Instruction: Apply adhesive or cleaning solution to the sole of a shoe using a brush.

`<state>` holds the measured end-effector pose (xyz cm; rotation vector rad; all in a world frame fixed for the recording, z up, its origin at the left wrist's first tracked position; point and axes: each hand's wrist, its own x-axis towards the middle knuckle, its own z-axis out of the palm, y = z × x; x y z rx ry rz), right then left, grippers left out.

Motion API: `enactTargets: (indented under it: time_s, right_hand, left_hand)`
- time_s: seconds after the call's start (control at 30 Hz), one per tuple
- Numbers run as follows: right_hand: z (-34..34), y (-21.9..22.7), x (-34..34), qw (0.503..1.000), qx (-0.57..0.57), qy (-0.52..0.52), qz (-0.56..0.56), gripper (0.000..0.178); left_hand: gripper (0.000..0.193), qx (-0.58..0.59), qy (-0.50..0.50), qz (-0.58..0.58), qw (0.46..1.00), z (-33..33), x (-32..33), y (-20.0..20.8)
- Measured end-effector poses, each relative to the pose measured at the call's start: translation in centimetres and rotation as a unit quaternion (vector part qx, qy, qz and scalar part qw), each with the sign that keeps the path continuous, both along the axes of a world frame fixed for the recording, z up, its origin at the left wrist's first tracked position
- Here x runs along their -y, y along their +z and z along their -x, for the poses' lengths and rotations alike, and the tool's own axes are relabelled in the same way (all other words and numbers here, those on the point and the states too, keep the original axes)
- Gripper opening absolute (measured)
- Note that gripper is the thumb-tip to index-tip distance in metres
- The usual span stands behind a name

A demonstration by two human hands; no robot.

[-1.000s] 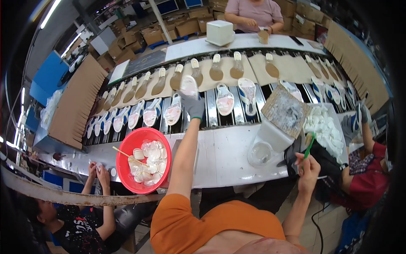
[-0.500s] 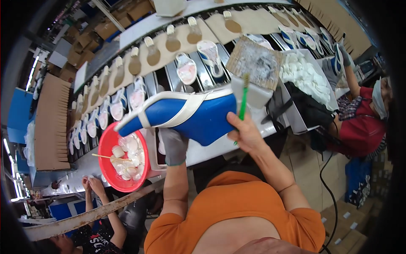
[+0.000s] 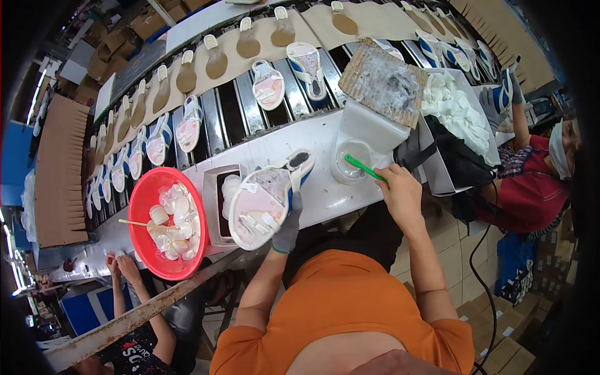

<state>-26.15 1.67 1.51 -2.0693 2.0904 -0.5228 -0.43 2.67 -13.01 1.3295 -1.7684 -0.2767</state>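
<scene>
My left hand (image 3: 289, 226), in a grey glove, grips a white-and-blue sandal (image 3: 257, 209) on its last. The pinkish, scuffed underside is turned up, and several pale patches lie on it. My bare right hand (image 3: 400, 190) is closed round the handle of a green toothbrush (image 3: 367, 170). The brush's far end reaches into a clear round cup (image 3: 347, 176) on the white table, so its bristles are hard to make out. Behind the cup a stained cardboard piece (image 3: 387, 84) rests on a pale plastic container (image 3: 370, 125).
A red basin (image 3: 139, 244) of white round pieces and a stick stands left, beside a grey box (image 3: 214, 219). A roller conveyor (image 3: 234, 119) carries sandals and soles (image 3: 215, 59). White tissues fill a box (image 3: 447, 181) at right. Co-workers sit lower left and far right.
The sandal has turned from its blue side to its underside and come down, nearer my body. My right hand has moved away from it, bringing the toothbrush to the cup.
</scene>
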Motion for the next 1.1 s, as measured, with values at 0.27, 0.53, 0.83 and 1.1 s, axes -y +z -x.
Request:
enactTargets:
  time_s: [0.27, 0.53, 0.83, 1.1]
  right_hand:
    - [1.1, 0.0, 0.3, 0.994, 0.089, 0.028, -0.062, 0.017]
    - [1.7, -2.4, 0.2, 0.87, 0.45, -0.075, -0.187, 0.015]
    - [-4.3, -0.8, -1.7, 0.856, 0.49, 0.033, -0.16, 0.016]
    - [-6.2, -0.5, -1.9, 0.87, 0.464, 0.118, -0.117, 0.013]
  left_hand:
    - [0.043, -0.158, 0.016, -0.16, 0.974, 1.3, -2.7, 2.8]
    - [0.05, -0.15, -0.006, -0.237, 0.96, 1.5, -3.1, 3.0]
    - [0.049, -0.175, 0.005, -0.286, 0.942, 2.1, -3.4, 3.0]
    - [0.049, -0.213, -0.005, -0.307, 0.927, 1.6, -4.2, 3.2]
